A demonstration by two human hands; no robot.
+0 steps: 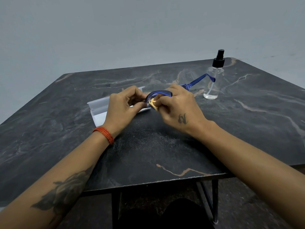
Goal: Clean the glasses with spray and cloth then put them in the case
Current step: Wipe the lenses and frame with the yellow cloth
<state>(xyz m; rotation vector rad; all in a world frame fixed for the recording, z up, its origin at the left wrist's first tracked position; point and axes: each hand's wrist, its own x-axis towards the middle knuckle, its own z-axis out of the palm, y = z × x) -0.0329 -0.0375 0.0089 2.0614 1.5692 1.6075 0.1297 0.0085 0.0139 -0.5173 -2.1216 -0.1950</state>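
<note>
Left hand pinches the blue safety glasses steady while right hand grips a yellow cloth against the lens; open case waits on the tabletop.

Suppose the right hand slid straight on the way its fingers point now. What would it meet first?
The right hand points leftward, pinching the yellow cloth on the blue glasses. Beyond those it would probably meet the left hand, though depth is uncertain.

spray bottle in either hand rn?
No, the spray bottle stands alone on the table, while the left hand holds the glasses and the right hand rubs with the cloth.
</note>
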